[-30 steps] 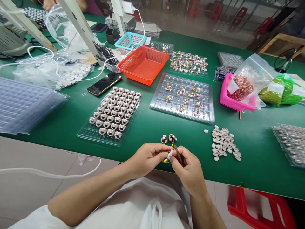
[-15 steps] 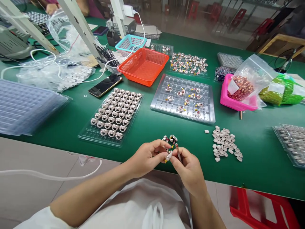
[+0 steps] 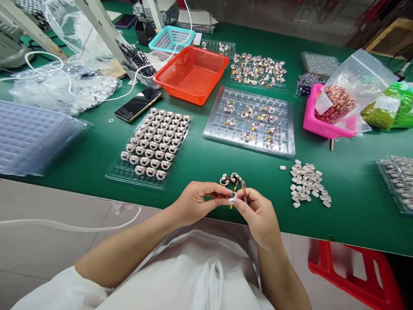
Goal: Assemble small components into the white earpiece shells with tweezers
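A small white curved plastic part (image 3: 232, 198) with a yellow tip is held up close to the table's front edge. The fingertips of my left hand (image 3: 201, 200) pinch it from one side, while the thumb and fingers of my right hand (image 3: 257, 215) close on its other side. A thin flat metal tool (image 3: 244, 192), its kind unclear, sticks up out of my right hand. Just beyond my fingers lie two similar white parts with dark and red wiring, one (image 3: 225, 179) beside the other (image 3: 236, 178).
To the left is a clear tray (image 3: 111, 173) of rounded parts; ahead, a tray (image 3: 214, 128) with wired pieces. White caps (image 3: 308, 183) lie loose on the right. Farther back are an orange basket (image 3: 195, 97), a phone (image 3: 138, 104) and a pink basket (image 3: 314, 124).
The white part has turned between my fingertips, so its rounded ring side now shows. Both hands still hold it. The camera view has tilted down a little.
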{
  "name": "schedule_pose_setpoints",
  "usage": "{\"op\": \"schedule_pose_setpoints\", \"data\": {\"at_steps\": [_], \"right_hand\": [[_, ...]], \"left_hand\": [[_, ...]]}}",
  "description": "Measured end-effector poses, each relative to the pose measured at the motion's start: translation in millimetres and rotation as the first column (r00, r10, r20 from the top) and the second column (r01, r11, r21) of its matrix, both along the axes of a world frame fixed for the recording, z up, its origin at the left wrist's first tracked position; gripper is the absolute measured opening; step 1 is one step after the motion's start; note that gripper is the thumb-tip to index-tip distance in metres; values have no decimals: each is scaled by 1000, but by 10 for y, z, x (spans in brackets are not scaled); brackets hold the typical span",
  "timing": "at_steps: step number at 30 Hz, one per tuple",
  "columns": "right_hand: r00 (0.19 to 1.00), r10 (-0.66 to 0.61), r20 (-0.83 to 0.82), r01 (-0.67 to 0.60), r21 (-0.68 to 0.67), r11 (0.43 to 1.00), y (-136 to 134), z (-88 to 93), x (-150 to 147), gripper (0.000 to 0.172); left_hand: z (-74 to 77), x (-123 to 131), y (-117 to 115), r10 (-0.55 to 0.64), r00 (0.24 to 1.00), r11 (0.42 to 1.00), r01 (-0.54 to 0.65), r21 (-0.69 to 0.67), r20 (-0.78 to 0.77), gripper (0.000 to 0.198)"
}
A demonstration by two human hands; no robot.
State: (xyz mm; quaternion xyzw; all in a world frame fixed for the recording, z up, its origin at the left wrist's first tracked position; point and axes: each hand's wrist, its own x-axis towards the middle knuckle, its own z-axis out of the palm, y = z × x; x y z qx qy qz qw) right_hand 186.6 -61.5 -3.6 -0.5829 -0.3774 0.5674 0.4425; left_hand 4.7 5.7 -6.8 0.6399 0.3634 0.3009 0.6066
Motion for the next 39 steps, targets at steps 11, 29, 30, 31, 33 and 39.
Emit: {"op": "schedule_pose_setpoints", "data": {"at_steps": [11,29,30,31,33,39], "right_hand": [[982,-70,-175,78,36,996,3,-82,-69,19],[988,144,-51,-144,15,990,19,-43,70,20],[988,146,-60,-145,12,989,25,-38,72,21],[987,147,-67,-146,8,989,30,-34,73,22],[987,148,-59,-148,9,989,29,-25,71,23],[980,70,189,-99,148,984,-58,12,40,21]], "left_hand": [[11,-33,-27,45,988,767,62,639,-150,13],[69,-47,25,-18,981,843,119,524,-195,12],[71,-40,22,-18,981,855,115,506,-193,12],[72,-34,19,-18,982,868,109,485,-188,13],[75,-21,9,-13,984,900,89,427,-178,13],[95,-5,-12,14,991,998,-4,69,-134,11]]}}
